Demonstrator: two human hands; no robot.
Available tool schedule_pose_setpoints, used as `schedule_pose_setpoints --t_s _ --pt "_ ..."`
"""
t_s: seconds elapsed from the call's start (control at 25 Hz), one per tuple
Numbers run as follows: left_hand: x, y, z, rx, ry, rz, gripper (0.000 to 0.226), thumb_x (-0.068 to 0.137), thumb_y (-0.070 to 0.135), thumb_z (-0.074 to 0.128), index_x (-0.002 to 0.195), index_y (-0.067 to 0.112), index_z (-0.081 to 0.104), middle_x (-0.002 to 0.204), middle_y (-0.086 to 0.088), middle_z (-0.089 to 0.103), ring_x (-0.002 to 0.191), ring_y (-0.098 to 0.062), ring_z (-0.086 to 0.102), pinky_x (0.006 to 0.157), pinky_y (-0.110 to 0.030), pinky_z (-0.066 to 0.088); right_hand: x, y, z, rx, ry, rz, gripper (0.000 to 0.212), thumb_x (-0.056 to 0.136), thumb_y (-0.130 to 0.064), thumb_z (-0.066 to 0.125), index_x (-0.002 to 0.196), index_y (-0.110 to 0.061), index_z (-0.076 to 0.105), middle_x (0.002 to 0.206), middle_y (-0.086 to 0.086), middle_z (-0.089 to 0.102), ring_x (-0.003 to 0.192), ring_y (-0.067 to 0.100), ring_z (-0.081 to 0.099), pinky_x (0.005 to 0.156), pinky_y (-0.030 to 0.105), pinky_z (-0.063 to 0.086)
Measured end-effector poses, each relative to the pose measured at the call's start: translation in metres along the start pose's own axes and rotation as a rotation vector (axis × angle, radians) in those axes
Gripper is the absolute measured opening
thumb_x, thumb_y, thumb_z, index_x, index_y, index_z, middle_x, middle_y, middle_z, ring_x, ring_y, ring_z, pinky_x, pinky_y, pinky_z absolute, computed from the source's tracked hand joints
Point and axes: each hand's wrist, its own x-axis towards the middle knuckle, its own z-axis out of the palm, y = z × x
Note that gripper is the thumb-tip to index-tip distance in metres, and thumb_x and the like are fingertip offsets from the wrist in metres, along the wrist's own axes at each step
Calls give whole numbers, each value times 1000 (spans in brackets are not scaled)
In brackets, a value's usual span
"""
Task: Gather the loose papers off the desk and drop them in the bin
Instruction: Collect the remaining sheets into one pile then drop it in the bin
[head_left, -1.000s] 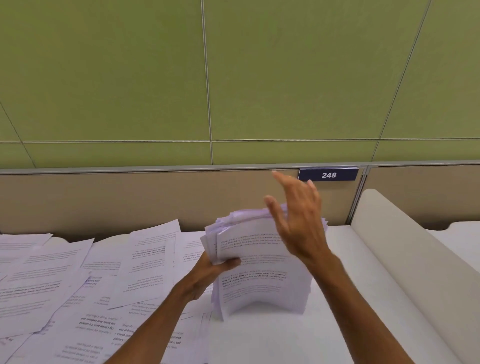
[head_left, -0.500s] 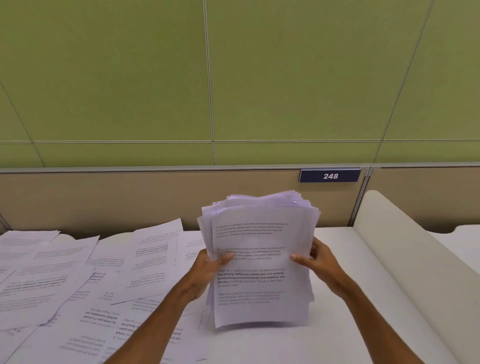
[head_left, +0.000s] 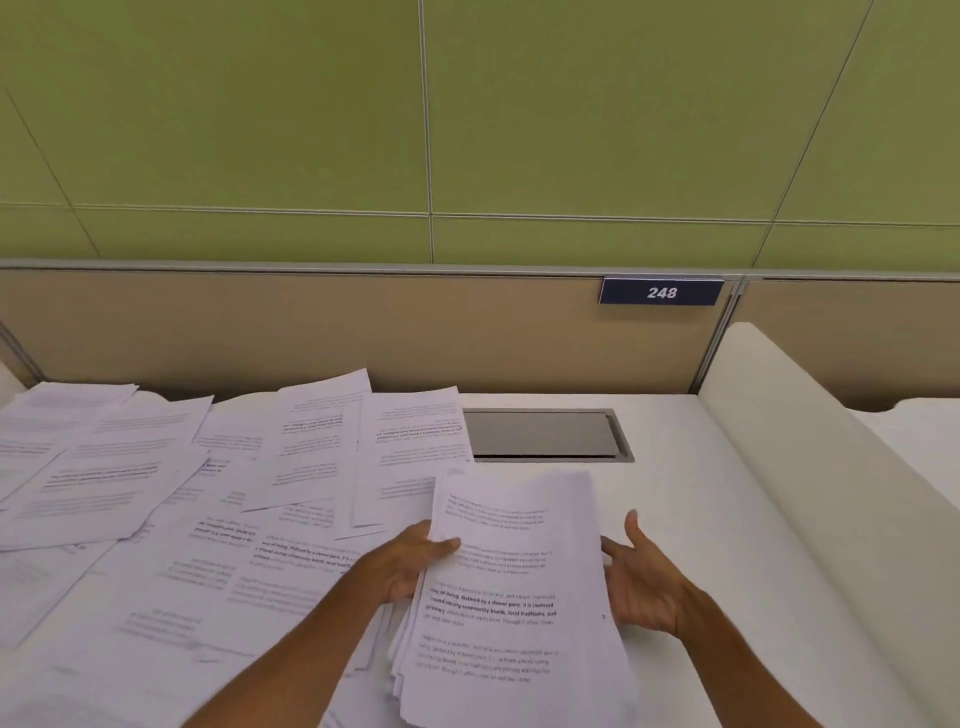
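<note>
Left hand (head_left: 410, 564): bare, no ring, no glove.
Right hand (head_left: 641, 587): bare, no ring, no glove.
Forearms: both bare as far as visible, no sleeves.
Wrists: no watch, no band.

Left half of worktop (head_left: 691, 499): covered by loose papers (head_left: 156, 499), overlapping from the left edge across to the middle
Right half of worktop: bare white surface between the stack of papers (head_left: 514, 597) and the side divider (head_left: 831, 467), open to a hand
Rear: beige back panel (head_left: 311, 322) with number plate (head_left: 661, 292) closes off the far edge
Right side: the raised white divider walls that edge
Grommet cover (head_left: 543, 434): flush grey plate just behind the stack, one sheet overlapping its left end
Near centre: left hand (head_left: 410, 564) and right hand (head_left: 641, 587) flank the stack, filling that spot
</note>
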Motion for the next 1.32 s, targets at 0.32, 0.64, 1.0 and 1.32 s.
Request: schedule_pose_setpoints --t_s 0.32,0.64,1.0,1.32 --pt "-39 -10 -41 93 305 146 38 93 37 60 118 8 60 116 -11 68 105 -29 66 89 -42 55 -7 5 4 -98 148 -49 86 83 -81 27 132 -17 57 131 21 60 118 45 57 90 66 48" --pt "-121 -67 -194 213 1170 119 21 92 11 59 108 -3 63 111 -25 67 92 -31 61 78 -37 50 -3 41 12 -337 233 -158 48 93 -1 57 139 -5 46 133 24 60 114 46 62 89 65 50" --pt "-100 -57 -193 509 868 97 78 75 39 80 133 -2 48 135 -21 52 126 -36 50 102 -43 46 -25 62 21 -392 461 -260 47 93 8 51 139 -2 46 133 27 57 121 50 54 82 63 52" --pt "-63 -25 -151 114 423 -57 52 79 6 77 122 -2 51 108 -21 67 87 -32 67 62 -36 57 -62 92 26 -257 486 -285 41 96 -3 52 137 -6 49 131 25 61 120 48 57 90 69 45"
